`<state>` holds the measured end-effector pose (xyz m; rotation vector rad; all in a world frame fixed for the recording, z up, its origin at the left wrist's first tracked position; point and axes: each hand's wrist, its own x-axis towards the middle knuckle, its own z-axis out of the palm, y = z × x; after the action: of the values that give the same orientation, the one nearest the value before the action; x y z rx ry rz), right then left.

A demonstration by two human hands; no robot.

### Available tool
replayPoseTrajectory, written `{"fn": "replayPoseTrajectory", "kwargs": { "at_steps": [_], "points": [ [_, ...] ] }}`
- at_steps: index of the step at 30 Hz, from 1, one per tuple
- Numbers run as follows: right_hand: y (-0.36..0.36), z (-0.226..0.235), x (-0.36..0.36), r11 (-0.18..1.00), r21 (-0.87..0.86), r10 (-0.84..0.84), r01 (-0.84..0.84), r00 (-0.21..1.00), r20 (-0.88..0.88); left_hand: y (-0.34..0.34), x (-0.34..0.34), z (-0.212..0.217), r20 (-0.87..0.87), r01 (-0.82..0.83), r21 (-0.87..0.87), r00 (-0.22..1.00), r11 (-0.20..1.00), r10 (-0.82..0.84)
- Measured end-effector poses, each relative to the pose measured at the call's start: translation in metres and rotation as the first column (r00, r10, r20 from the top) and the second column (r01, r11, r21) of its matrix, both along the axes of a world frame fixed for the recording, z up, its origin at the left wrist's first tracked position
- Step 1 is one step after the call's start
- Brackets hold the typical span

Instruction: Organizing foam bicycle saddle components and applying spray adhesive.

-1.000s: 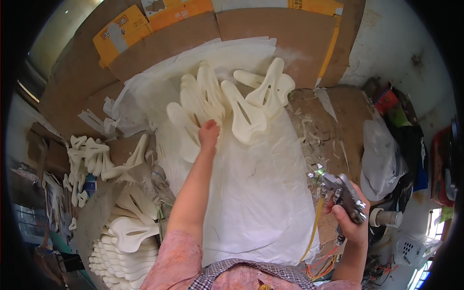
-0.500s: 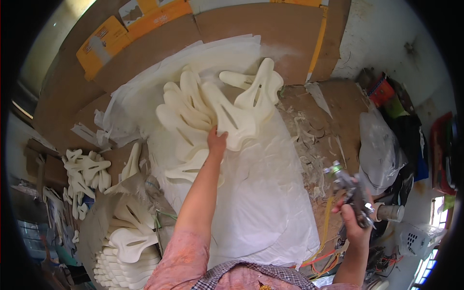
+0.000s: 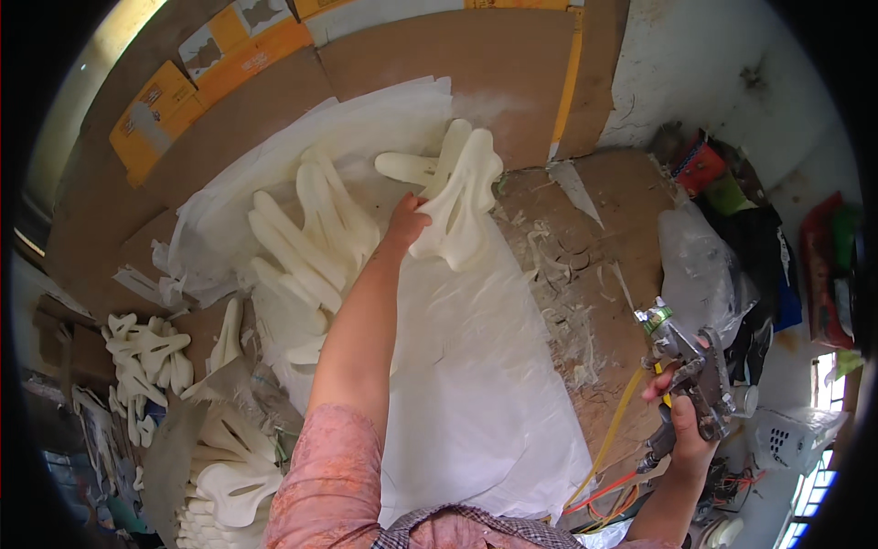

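Note:
My left hand grips the edge of a cream bicycle saddle pad with a long slot down its middle. This pad overlaps other pale pads at the far side of the white sheet. Left of the hand, several more saddle pads lean together in a fanned group, partly behind my forearm. At the right, off the sheet, my right hand is wrapped around a metal spray gun with its head pointing away from me.
Stacked saddle pads stand at the lower left, with a loose heap beyond. Brown cardboard lines the back. A yellow hose runs near the spray gun. Clear plastic bags and a white basket sit at the right.
My left hand has carried the saddle pad rightward and turned it, away from the fanned group and onto the right-hand pads. The spray gun has tilted slightly. The whole view has shifted.

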<state>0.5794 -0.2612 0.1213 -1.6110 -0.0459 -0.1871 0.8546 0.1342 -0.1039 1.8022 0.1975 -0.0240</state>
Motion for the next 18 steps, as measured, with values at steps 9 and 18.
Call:
{"fn": "replayPoseTrajectory", "kwargs": {
  "at_steps": [9, 18],
  "points": [
    [-0.007, -0.005, 0.004, 0.999, -0.007, 0.053, -0.053, 0.998, 0.024, -0.008, -0.05, -0.01, 0.196, -0.191, 0.041, 0.964, 0.981, 0.18],
    [0.032, 0.011, 0.027, 0.963, -0.075, 0.256, -0.257, 0.966, -0.03, 0.003, -0.17, -0.025, -0.224, -0.347, -0.473, 0.937, 0.81, 0.27]
  ]
}}
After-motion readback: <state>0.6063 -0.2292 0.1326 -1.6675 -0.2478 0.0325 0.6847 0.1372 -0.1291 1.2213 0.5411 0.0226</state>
